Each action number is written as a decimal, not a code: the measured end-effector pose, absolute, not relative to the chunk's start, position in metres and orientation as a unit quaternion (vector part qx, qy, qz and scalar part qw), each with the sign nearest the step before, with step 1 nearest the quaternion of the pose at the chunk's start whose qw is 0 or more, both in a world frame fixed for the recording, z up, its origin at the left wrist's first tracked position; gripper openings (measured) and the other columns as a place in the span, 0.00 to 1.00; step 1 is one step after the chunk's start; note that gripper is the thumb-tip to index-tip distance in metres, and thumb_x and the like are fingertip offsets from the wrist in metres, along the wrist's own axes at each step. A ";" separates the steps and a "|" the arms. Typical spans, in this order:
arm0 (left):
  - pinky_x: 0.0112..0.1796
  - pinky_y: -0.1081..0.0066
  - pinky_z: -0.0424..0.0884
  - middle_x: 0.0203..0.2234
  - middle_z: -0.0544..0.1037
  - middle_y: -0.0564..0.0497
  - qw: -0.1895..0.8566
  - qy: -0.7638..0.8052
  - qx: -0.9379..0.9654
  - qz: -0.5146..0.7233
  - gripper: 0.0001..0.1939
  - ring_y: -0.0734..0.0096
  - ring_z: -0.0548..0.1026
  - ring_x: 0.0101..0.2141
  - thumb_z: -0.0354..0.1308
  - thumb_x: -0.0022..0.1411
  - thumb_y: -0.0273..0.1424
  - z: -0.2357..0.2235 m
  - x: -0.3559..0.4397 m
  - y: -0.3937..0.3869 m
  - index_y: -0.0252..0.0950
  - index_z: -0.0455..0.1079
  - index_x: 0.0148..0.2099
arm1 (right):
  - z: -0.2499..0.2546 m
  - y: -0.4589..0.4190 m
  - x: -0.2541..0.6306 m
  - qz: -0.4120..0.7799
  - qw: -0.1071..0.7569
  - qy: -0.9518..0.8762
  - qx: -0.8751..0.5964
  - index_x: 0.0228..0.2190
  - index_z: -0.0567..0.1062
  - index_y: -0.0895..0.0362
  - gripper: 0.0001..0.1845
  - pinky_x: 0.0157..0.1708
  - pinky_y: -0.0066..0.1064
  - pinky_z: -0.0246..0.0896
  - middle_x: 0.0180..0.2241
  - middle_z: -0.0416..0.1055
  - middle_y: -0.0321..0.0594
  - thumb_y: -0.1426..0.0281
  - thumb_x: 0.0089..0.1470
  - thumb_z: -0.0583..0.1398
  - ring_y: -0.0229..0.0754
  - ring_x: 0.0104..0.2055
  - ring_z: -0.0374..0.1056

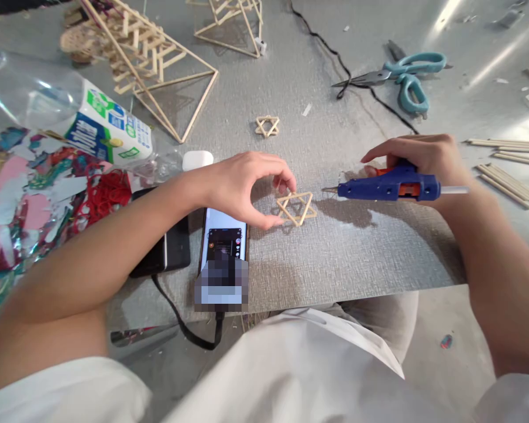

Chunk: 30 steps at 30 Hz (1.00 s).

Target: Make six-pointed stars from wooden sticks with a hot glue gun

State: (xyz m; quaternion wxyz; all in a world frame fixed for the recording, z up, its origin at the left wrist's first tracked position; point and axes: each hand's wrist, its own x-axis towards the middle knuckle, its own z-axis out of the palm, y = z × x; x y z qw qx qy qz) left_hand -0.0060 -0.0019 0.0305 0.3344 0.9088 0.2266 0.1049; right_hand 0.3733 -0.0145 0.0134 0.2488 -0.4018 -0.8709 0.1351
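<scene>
Thumb and fingers of my left hand [252, 185] pinch the left side of a small six-pointed star made of wooden sticks [296, 205], held over the grey table. My right hand [427, 154] is wrapped round a blue glue gun [374, 187], with a pale glue stick [455, 190] poking from its back. The nozzle points left at the star, a short gap away from it. A smaller wooden stick star [267, 126] lies on the table beyond my left hand.
Teal-handled scissors [408, 73] lie at the back right, near a black cord [320, 38]. Loose wooden sticks [509, 176] are at far right. Leftward are a phone [224, 247], a power bank [176, 247], a plastic bottle [101, 120], red string [112, 197] and a stick frame [198, 111].
</scene>
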 end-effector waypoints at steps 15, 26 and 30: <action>0.54 0.60 0.67 0.46 0.83 0.46 0.269 0.271 0.922 0.065 0.22 0.55 0.80 0.49 0.75 0.61 0.40 0.029 -0.006 -0.001 0.37 0.79 0.54 | 0.008 -0.007 0.380 0.111 0.304 -0.872 -0.367 0.38 0.86 0.51 0.09 0.27 0.37 0.58 0.23 0.75 0.36 0.60 0.62 0.73 0.37 0.22 0.66; 0.49 0.63 0.70 0.40 0.83 0.47 0.306 0.245 0.915 0.099 0.20 0.61 0.79 0.41 0.73 0.60 0.42 0.024 -0.006 0.003 0.38 0.80 0.50 | 0.012 -0.024 0.357 0.091 0.267 -0.880 -0.383 0.40 0.84 0.48 0.11 0.32 0.38 0.65 0.27 0.74 0.37 0.57 0.71 0.63 0.43 0.29 0.71; 0.49 0.63 0.71 0.39 0.83 0.47 0.316 0.253 0.910 0.090 0.21 0.61 0.79 0.42 0.73 0.59 0.44 0.023 -0.005 0.005 0.37 0.81 0.50 | 0.013 -0.028 0.357 0.090 0.216 -0.873 -0.428 0.42 0.84 0.44 0.13 0.36 0.44 0.69 0.28 0.74 0.39 0.54 0.72 0.61 0.50 0.33 0.74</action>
